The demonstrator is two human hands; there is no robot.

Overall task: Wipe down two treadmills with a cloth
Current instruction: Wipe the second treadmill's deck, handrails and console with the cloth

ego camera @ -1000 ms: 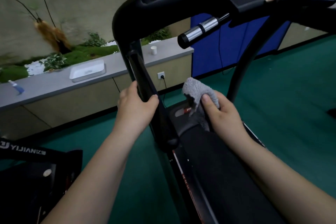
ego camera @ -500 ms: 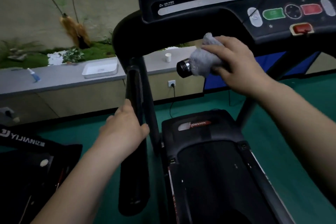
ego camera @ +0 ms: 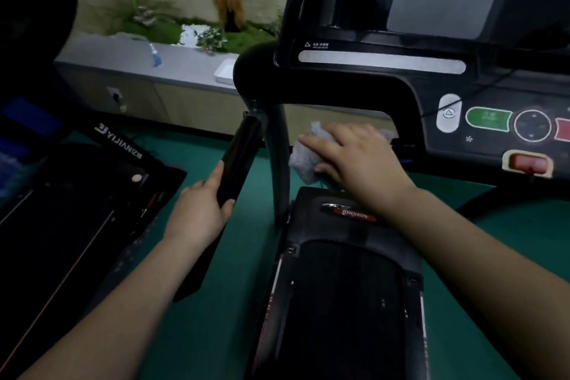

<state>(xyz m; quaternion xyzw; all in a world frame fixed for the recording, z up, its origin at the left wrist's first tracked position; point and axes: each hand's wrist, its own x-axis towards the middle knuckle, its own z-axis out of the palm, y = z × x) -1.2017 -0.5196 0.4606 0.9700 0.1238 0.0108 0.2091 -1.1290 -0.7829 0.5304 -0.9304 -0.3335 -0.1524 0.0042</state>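
I stand on a black treadmill (ego camera: 342, 302) with its console (ego camera: 401, 71) above and ahead. My right hand (ego camera: 354, 160) grips a grey cloth (ego camera: 303, 157) wrapped over the short handle bar under the console; the bar itself is hidden by cloth and hand. My left hand (ego camera: 200, 210) holds the treadmill's left side handrail (ego camera: 237, 157), fingers curled round it. A second black treadmill (ego camera: 77, 194) with white lettering lies low at the left.
A grey counter (ego camera: 172, 68) runs along the back wall with a white tray (ego camera: 225, 71), a small spray bottle (ego camera: 155, 55) and plants behind. Green floor (ego camera: 234, 287) lies between the two treadmills and to the right. Console buttons (ego camera: 489, 119) sit at right.
My right hand rose with the cloth from the motor cover to the handle bar a second ago, and now covers the bar's end. The view has swung to the left. My left hand stays on the rail.
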